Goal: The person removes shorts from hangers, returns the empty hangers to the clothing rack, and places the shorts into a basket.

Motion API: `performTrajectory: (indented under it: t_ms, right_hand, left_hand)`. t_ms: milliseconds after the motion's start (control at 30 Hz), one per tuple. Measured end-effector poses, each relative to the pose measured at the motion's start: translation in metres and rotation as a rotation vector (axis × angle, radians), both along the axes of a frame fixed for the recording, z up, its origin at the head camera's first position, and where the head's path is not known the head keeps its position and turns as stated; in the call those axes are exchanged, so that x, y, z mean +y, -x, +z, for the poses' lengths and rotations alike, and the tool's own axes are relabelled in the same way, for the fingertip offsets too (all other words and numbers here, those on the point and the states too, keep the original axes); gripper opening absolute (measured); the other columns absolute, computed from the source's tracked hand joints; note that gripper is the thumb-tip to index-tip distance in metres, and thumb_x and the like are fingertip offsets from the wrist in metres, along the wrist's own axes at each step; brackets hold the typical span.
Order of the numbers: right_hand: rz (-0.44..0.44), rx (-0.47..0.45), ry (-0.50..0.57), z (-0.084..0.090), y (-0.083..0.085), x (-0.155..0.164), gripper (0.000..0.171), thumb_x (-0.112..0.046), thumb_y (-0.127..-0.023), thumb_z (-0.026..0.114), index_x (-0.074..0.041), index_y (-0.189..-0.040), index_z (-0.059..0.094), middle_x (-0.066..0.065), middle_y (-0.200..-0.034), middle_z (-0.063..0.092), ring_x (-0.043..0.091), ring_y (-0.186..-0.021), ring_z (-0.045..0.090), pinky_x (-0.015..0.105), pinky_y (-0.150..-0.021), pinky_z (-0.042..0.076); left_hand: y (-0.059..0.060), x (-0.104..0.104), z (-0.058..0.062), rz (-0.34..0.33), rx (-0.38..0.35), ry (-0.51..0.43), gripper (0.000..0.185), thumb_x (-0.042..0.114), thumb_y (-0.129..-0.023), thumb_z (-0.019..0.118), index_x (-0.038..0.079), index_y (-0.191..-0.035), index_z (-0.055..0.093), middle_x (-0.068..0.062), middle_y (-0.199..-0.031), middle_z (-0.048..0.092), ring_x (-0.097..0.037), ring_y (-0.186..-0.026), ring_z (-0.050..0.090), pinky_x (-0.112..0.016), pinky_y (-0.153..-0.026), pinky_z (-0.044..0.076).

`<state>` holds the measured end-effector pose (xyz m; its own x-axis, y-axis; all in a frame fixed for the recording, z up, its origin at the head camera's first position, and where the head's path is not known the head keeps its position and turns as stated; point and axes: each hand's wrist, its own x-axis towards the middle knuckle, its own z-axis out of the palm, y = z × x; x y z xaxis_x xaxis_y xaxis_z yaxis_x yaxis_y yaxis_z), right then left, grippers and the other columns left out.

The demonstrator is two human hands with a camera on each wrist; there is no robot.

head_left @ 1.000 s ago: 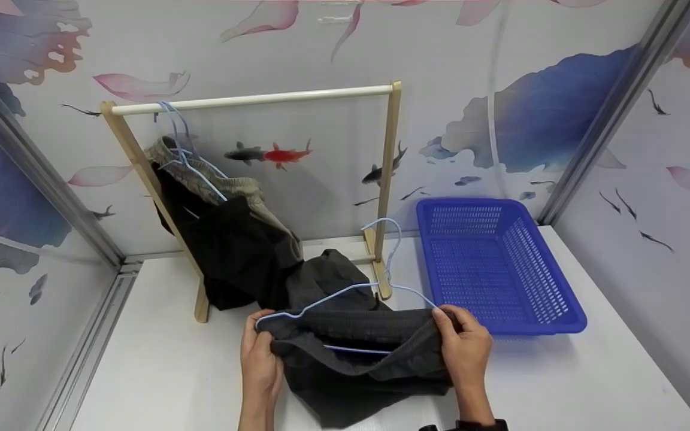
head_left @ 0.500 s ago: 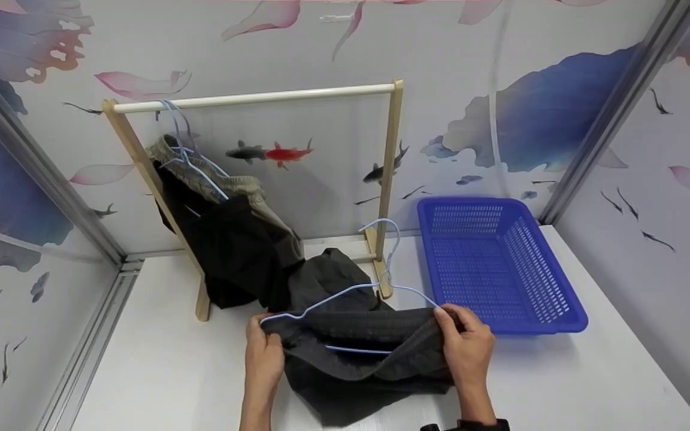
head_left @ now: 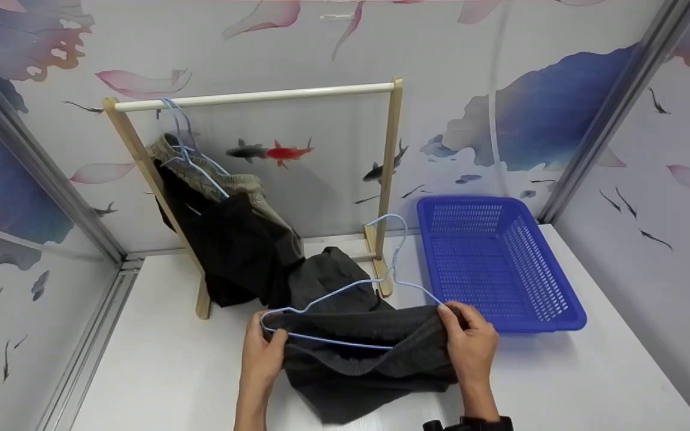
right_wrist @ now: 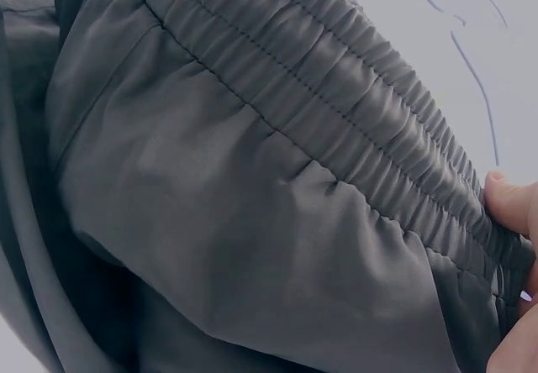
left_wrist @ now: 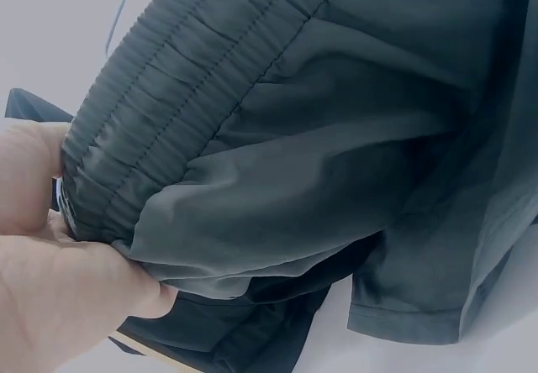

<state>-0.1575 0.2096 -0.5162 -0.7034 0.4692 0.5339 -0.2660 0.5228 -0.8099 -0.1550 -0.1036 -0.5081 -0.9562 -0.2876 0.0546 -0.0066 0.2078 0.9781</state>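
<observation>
Both hands stretch the shorts (head_left: 357,353) by the elastic waistband over the table (head_left: 560,383). The left hand (head_left: 264,353) pinches the band's left end, the right hand (head_left: 471,347) its right end. A blue hanger (head_left: 345,290) sits in the waistband, its lower bar partly covered by cloth. Both wrist views show mostly fabric, with only fingertips visible. Behind stand the rack (head_left: 390,179) and basket (head_left: 495,263).

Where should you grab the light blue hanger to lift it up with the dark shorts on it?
Probably by the hook of the light blue hanger, coming from above. It stands free over the dark shorts, while both hangers ends sit inside the waistband, which the left hand and right hand grip.
</observation>
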Motion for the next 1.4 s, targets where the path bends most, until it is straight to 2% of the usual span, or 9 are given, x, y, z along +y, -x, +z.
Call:
performTrajectory:
  t_ms: [200,433,833,1133,1400]
  right_hand:
    - [0.004,-0.011,0.034,0.001,-0.001,-0.001,0.006,0.001,-0.087,0.079,0.003,-0.093,0.078,0.014,-0.088,0.077,-0.004,-0.081,0.064,0.010,-0.075,0.046]
    - [0.017,-0.055,0.111,-0.002,-0.002,-0.003,0.008,-0.002,-0.091,0.077,0.003,-0.097,0.079,0.016,-0.093,0.077,-0.005,-0.082,0.063,0.010,-0.075,0.047]
    - [0.038,-0.128,0.109,-0.006,-0.003,-0.004,0.008,-0.006,-0.093,0.076,0.001,-0.097,0.079,0.014,-0.089,0.076,0.000,-0.078,0.062,0.012,-0.072,0.045]
    - [0.048,-0.185,0.125,-0.007,-0.004,-0.004,0.011,-0.008,-0.094,0.075,0.001,-0.100,0.079,0.011,-0.088,0.075,0.003,-0.076,0.061,0.015,-0.070,0.046]
    - [0.053,-0.234,0.141,-0.006,-0.005,-0.002,0.015,-0.012,-0.096,0.074,0.001,-0.103,0.079,0.013,-0.095,0.076,0.003,-0.082,0.063,0.013,-0.075,0.046]
  left_hand:
    - [0.000,0.002,-0.001,0.020,0.018,-0.043,0.028,-0.001,-0.094,0.057,-0.004,-0.122,0.061,-0.020,-0.126,0.061,-0.027,-0.115,0.053,-0.033,-0.097,0.040]
    - [-0.003,0.006,-0.001,0.009,-0.018,-0.044,0.021,0.005,-0.100,0.057,-0.003,-0.120,0.062,-0.016,-0.122,0.059,-0.022,-0.108,0.053,-0.032,-0.091,0.043]
    - [-0.003,0.013,-0.009,0.009,-0.006,-0.011,0.015,0.006,-0.099,0.062,0.000,-0.112,0.067,-0.013,-0.114,0.056,-0.018,-0.099,0.050,-0.031,-0.087,0.042]
    - [-0.002,0.020,-0.014,-0.019,0.021,0.035,0.015,0.008,-0.100,0.064,0.001,-0.112,0.067,-0.013,-0.117,0.056,-0.018,-0.102,0.051,-0.029,-0.091,0.043]
    - [-0.003,0.024,-0.011,-0.055,0.031,0.102,0.022,0.011,-0.102,0.062,0.002,-0.123,0.064,-0.014,-0.128,0.056,-0.026,-0.119,0.054,-0.045,-0.106,0.042]
